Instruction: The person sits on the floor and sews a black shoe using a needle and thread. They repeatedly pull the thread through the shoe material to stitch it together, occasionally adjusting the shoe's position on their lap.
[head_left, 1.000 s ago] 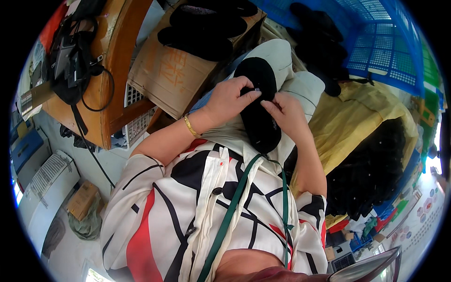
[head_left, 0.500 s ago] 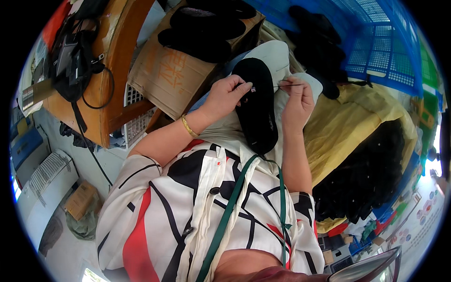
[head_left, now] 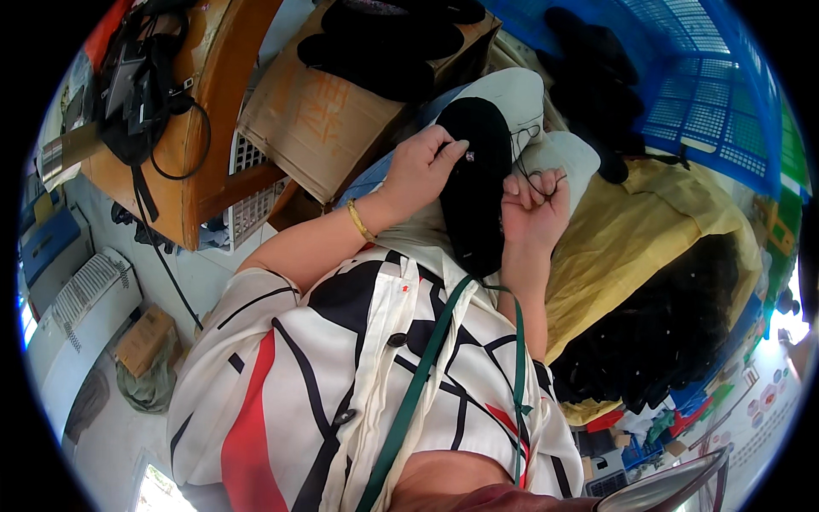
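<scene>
A long black cloth shoe (head_left: 479,205) lies lengthwise across my lap, over pale fabric. A small shiny ornament (head_left: 470,156) sits on its upper face. My left hand (head_left: 418,175) grips the shoe's left edge, its thumb pressed down right beside the ornament. Off the shoe's right edge, my right hand (head_left: 537,205) is closed with curled fingers around a dark thread. Loops of this thread (head_left: 533,130) stand out above the fingers, over the pale cloth. Whether a needle is in those fingers is too small to see.
More black shoes (head_left: 367,68) lie on a cardboard box (head_left: 294,119) at the far left. A wooden table (head_left: 226,102) stands left of it. On the right, a yellow cloth (head_left: 614,230) borders a heap of black pieces (head_left: 657,333), with a blue plastic basket (head_left: 695,102) behind.
My right hand has moved down and nearer to me, its fingers curling in more. The thread, earlier stretched between the shoe and that hand, now hangs in loose loops. My left hand keeps its hold.
</scene>
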`<state>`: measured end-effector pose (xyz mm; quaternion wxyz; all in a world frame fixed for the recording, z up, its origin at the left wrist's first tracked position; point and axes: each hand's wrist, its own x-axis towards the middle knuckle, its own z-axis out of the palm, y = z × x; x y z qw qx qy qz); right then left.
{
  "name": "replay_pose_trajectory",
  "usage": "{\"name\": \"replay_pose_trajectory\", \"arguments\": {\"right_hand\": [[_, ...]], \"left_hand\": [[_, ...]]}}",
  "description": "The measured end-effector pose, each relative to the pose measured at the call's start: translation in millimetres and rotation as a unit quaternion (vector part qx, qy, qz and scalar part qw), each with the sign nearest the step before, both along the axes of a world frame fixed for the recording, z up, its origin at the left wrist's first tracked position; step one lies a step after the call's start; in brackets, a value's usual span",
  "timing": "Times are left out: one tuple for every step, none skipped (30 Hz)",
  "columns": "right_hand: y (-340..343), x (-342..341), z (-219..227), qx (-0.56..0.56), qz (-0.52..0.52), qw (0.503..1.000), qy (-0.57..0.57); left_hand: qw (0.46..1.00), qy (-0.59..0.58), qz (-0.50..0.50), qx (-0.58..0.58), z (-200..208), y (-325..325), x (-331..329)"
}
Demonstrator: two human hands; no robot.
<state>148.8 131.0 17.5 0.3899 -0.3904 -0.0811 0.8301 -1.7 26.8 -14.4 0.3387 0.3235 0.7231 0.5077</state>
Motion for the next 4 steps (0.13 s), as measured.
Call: {"name": "replay_pose_trajectory", "arguments": {"right_hand": [[-2.2,1.8,1.9,0.007,0.0,1.0,-0.005],[-3.6,2.8,2.5,0.013,0.001,1.0,-0.009],[-5.1,4.3,0.4,0.017,-0.009,1.0,-0.006],[-7.3,6.6,-3.8,0.021,-0.019,1.0,-0.002]], "left_hand": [[1.0,0.009,-0.001,0.002,-1.5,-0.4,-0.1],[1.0,0.019,-0.002,0.003,-2.4,-1.0,0.2],[1.0,0.019,0.004,0.0,-1.1,-0.8,0.8],[1.0,0.019,0.009,-0.003,1.9,0.0,1.1]]}}
